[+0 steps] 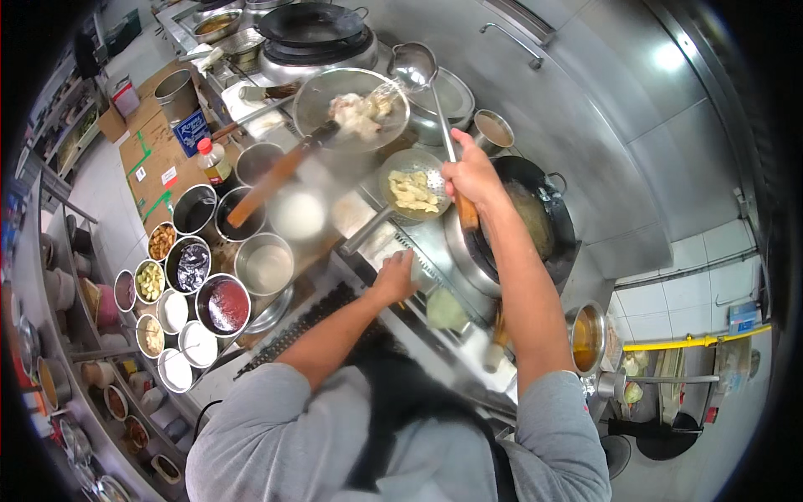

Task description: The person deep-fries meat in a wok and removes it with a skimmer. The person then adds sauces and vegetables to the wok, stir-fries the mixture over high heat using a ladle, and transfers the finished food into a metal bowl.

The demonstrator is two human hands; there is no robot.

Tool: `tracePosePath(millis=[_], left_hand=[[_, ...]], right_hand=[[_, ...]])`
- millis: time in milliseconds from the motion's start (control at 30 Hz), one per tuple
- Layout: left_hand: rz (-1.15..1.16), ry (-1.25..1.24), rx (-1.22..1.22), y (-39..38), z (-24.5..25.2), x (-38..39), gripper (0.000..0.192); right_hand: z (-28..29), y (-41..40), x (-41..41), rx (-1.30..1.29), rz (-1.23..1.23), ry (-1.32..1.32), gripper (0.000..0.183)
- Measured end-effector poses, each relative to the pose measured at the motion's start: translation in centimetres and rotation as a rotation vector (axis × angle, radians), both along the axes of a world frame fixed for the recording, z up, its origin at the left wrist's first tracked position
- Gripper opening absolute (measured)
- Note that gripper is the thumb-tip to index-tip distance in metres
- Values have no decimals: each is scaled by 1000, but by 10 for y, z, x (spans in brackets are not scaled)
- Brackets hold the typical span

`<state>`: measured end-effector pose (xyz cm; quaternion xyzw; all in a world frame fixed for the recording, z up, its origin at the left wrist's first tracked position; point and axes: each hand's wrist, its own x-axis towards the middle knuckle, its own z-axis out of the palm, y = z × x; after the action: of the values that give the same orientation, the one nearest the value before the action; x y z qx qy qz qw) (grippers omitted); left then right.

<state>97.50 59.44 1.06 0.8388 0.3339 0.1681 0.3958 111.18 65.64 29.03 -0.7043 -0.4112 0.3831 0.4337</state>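
My right hand (pixel 472 170) grips the wooden-ended handle of a steel ladle (pixel 414 66). The ladle's bowl is tipped, and clear liquid runs from it into a wide round vessel (pixel 307 113), possibly a strainer. Pale, wet food pieces (pixel 356 116) lie in that vessel. A long wooden handle (pixel 266 188) with a dark socket slants from it towards me. Close to the counter's front edge is my left hand (pixel 395 276), fingers loosely bent; its underside is hidden. Just beyond it, a perforated strainer ladle (pixel 411 213) holds pale yellow pieces (pixel 413 190).
A dark wok (pixel 564 229) with liquid sits under my right forearm. Several steel containers of sauces and seasonings, such as a red sauce (pixel 224 304), crowd the left. A red-capped bottle (pixel 216 166) stands behind them. Another wok (pixel 310 25) rests on the far burner.
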Motion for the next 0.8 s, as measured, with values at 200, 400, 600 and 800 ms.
tracePosePath(millis=[200, 400, 600, 800], left_hand=[[54, 211, 48, -2, -20, 23, 86], [-96, -95, -396, 10, -63, 30, 81], [-90, -764, -1604, -24, 44, -62, 83], [304, -917, -1014, 10, 79, -129, 85]], right_hand=[[-3, -123, 60, 216, -216, 0, 90], [-38, -263, 181, 111, -523, 160, 81], [-102, -329, 221, -256, -601, -78, 84], [-116, -342, 219, 124, -622, 784, 56]])
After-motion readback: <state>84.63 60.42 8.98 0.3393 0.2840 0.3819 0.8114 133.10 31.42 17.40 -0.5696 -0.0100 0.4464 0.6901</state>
